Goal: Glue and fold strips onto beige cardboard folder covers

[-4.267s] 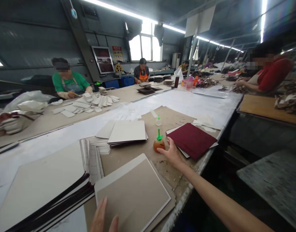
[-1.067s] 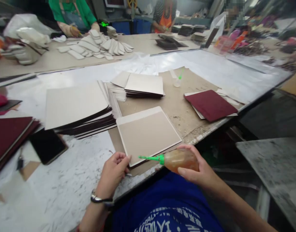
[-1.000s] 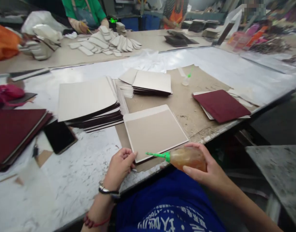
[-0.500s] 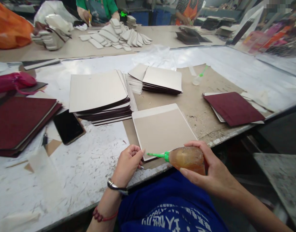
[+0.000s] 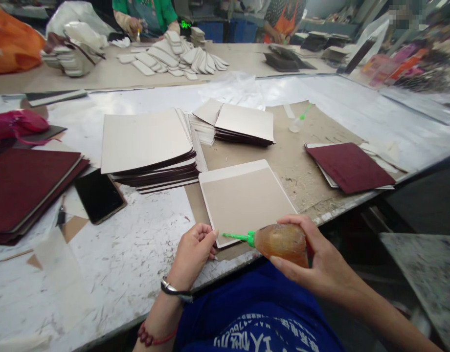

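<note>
The person's left hand (image 5: 195, 249) pinches, thumb (image 5: 211, 238) extended over curled fingers (image 5: 202, 228), the wrist (image 5: 178, 277) behind them. The right hand (image 5: 315, 259) grips widely, thumb (image 5: 285, 267) nearer the body than the arched fingers, bare forearm (image 5: 379, 308) slanting back from them.

A rounded, translucent amber bottle (image 5: 281, 243) is pointing its green nozzle (image 5: 235, 237) sideways over a pale-edged beige rectangular panel (image 5: 245, 198) lying flat.

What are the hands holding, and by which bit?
The right hand holds the amber bottle around its body, behind the green nozzle. The left hand is at the near left corner of the beige panel; whether it grips is unclear.
</note>
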`<state>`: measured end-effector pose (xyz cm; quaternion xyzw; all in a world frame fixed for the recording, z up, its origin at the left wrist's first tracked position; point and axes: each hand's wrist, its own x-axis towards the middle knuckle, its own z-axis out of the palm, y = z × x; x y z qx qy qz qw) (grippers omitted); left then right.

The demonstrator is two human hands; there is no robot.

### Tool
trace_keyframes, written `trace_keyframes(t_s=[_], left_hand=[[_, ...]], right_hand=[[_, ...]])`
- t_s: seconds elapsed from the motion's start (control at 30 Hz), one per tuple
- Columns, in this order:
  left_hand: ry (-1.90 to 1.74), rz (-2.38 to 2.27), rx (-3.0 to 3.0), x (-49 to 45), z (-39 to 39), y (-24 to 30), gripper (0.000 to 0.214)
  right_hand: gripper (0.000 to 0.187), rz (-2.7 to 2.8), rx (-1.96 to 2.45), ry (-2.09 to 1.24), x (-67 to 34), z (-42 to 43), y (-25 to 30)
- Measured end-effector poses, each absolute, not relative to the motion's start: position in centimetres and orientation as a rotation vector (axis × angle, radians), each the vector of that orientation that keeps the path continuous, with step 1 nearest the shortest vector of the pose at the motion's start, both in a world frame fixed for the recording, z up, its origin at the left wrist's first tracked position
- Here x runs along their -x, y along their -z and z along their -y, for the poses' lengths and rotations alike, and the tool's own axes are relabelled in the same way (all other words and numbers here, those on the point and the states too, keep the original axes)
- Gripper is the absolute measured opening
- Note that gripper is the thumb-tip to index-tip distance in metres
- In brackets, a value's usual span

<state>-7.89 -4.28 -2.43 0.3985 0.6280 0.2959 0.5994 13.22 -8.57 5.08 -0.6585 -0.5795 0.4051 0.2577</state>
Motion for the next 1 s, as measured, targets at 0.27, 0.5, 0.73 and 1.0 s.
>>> trace_keyframes(t_s=[0.27, 0.5, 0.73, 1.0], left_hand=[[-0.693, -1.451, -0.922, 7.8, 4.3, 2.4, 0.031], [-0.688, -1.448, -0.925, 7.9, 4.3, 2.4, 0.032], [-0.689, -1.453, -0.923, 7.9, 4.3, 2.5, 0.033], [-0.693, -1.468, -0.926, 7.8, 4.4, 2.6, 0.033]], right_hand=[[0.050, 1.704, 1.846, -1.007, -15.2, 8.6, -4.5], [0.047, 1.728, 1.777, -1.067, -14.3, 8.8, -4.6], [0.046, 1.687, 1.806, -1.073, -14.9, 8.8, -4.8], [0.049, 1.666, 1.891, -0.934, -17.0, 9.1, -4.6]])
